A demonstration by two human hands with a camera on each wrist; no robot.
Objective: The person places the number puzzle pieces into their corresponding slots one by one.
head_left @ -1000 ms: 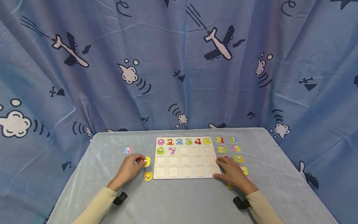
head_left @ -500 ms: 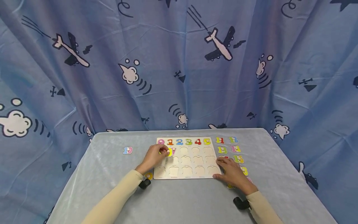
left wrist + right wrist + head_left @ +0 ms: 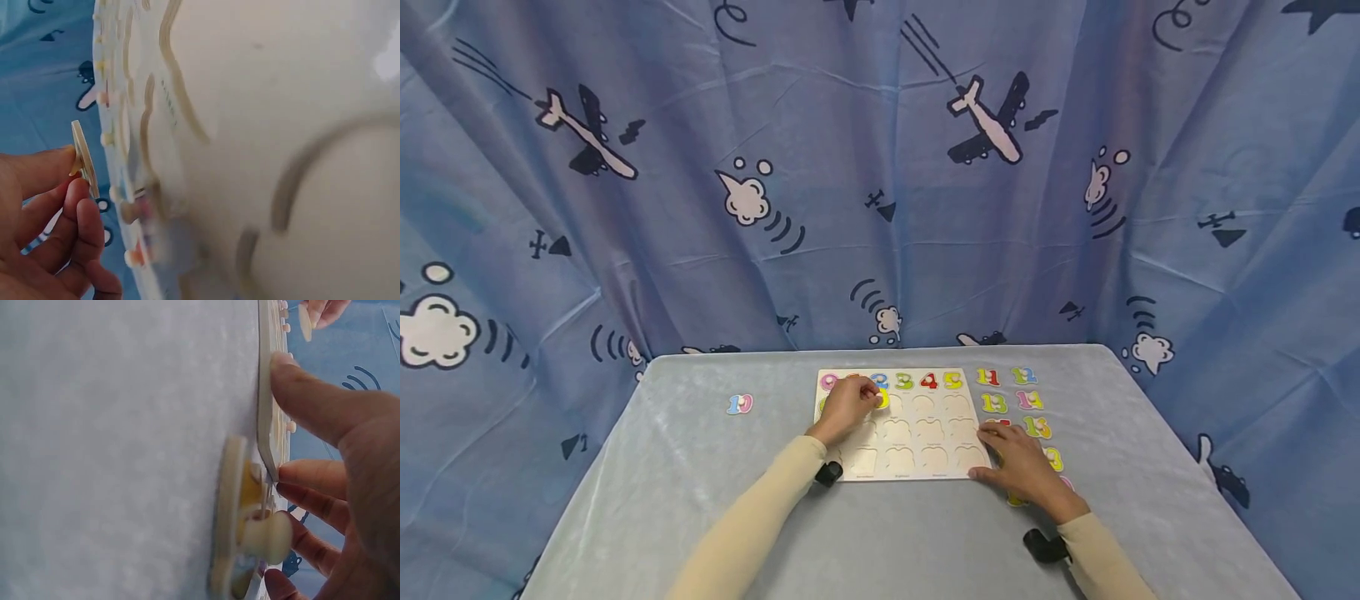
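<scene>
The left hand (image 3: 847, 404) pinches a yellow number piece (image 3: 883, 399) between thumb and curled fingers just above the second row of the wooden puzzle board (image 3: 898, 454), likely kept tilted on edge so it can be lined up with an empty recess, while the right hand (image 3: 1019, 467) lies with straight fingers pressed to the board's edge at 4 o'clock, seemingly to keep it from sliding on the grey table (image 3: 700, 467). Readable writing is only numerals: 3, 4, 5 seated along the board's top at 12 o'clock, a loose 10 (image 3: 739, 404) well apart at 9 o'clock, and 11, 12, 13, 14 lying loose at 2 o'clock
</scene>
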